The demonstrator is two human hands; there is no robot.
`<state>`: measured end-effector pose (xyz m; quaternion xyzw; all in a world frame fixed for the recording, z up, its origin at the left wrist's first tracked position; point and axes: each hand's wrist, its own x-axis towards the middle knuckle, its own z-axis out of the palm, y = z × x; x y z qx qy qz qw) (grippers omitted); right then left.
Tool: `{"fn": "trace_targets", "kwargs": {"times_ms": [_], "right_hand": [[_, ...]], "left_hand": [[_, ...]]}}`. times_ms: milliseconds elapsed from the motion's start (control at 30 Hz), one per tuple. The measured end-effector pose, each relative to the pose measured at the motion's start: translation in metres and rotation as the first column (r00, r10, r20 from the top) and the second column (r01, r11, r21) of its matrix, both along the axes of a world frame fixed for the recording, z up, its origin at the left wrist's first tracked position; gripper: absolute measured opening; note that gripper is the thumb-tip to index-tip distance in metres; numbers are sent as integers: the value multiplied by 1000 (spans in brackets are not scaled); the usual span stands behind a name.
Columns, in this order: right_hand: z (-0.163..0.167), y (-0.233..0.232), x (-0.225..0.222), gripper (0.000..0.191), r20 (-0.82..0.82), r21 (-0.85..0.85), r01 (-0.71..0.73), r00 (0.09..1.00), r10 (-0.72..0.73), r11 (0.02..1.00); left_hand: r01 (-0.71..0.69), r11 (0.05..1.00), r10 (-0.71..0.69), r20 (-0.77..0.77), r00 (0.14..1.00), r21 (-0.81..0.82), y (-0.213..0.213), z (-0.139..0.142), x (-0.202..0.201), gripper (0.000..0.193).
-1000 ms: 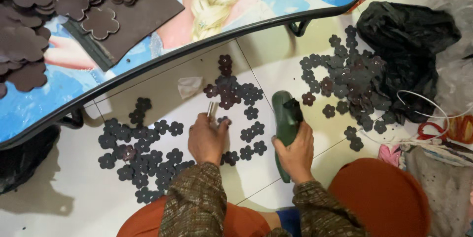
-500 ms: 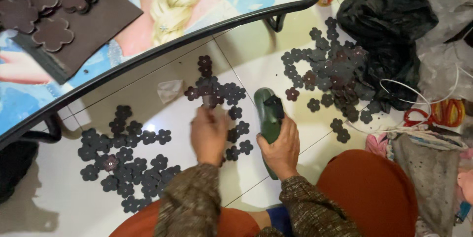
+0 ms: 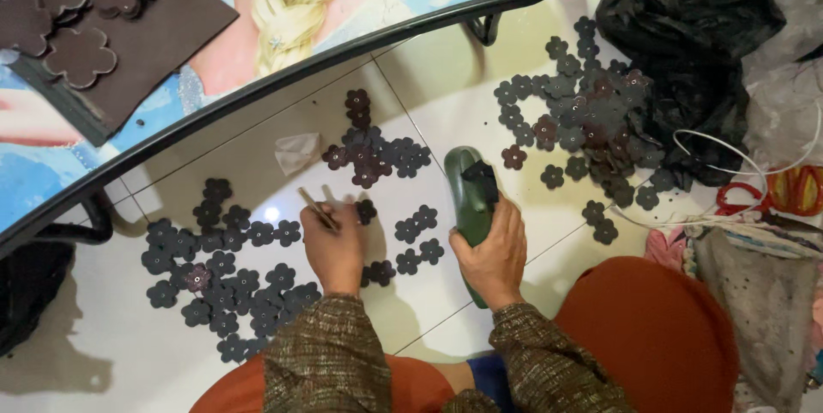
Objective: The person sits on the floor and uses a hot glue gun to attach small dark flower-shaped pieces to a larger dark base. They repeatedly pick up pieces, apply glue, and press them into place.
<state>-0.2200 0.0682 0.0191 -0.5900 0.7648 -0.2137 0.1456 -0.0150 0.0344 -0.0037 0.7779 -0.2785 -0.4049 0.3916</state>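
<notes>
My left hand (image 3: pixel 333 246) is low over the white tiled floor (image 3: pixel 446 104), closed on thin metal tweezers (image 3: pixel 319 205) whose tips point up-left. Dark flower-shaped cutouts (image 3: pixel 223 271) lie spread to its left, and a few more flower cutouts (image 3: pixel 416 241) sit between my hands. My right hand (image 3: pixel 493 250) grips a green glue gun (image 3: pixel 471 198) that lies nose-forward on the floor. A smaller cluster of flower cutouts (image 3: pixel 370 151) is just beyond both hands.
A low table (image 3: pixel 283 87) with a cartoon-picture top and black rim fills the upper left, holding a brown sheet (image 3: pixel 146 44) with larger flowers. A big flower pile (image 3: pixel 591 121), a black plastic bag (image 3: pixel 686 44), white cord (image 3: pixel 720 164) and cloth lie to the right.
The view has shifted, so table and floor items sit further left and lower. Both hands keep their hold on the tweezers and the glue gun, with the left hand slightly nearer the floor.
</notes>
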Motion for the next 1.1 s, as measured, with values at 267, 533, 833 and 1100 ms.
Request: {"fn": "trace_targets", "kwargs": {"times_ms": [267, 533, 833, 1100], "right_hand": [[-7, 5, 4, 79, -10, -17, 6, 1000, -6, 1000], [-11, 4, 4, 79, -3, -29, -8, 1000, 8, 1000], [-12, 2, 1, 80, -9, -11, -12, 1000, 11, 1000], [-11, 1, -3, 80, 0, -10, 2, 1000, -2, 1000]], "left_hand": [[-145, 904, -40, -417, 908, -402, 4, -22, 3, 30], [-113, 934, -20, -368, 930, -338, 9, -16, 2, 35], [-15, 961, -65, -276, 959, -277, 12, -19, -3, 35], [-47, 949, -58, -320, 946, -312, 9, -18, -7, 32]]}}
